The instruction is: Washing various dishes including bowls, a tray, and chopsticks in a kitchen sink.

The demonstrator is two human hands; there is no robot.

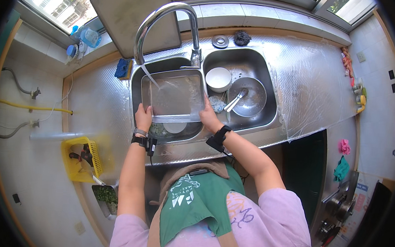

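A rectangular metal tray (pixel 177 95) is held over the left sink basin (pixel 137 86). My left hand (pixel 144 117) grips its near left corner, and my right hand (pixel 209 113) grips its right side. From the curved chrome faucet (pixel 170 8), a stream of water (pixel 150 76) runs into the tray, and some water lies in it. Below the tray's near edge, a white dish (pixel 174 127) and some green bits (pixel 158 129) show in the basin; the rest there is hidden by the tray.
The right basin (pixel 252 57) holds white bowls (pixel 218 78), a metal bowl (pixel 248 96) with utensils (pixel 235 100), and a patterned cloth (pixel 217 103). A blue sponge (pixel 123 68) lies left of the sink. Behind it leans a large board (pixel 133 14). A yellow basket (pixel 76 170) stands at the left.
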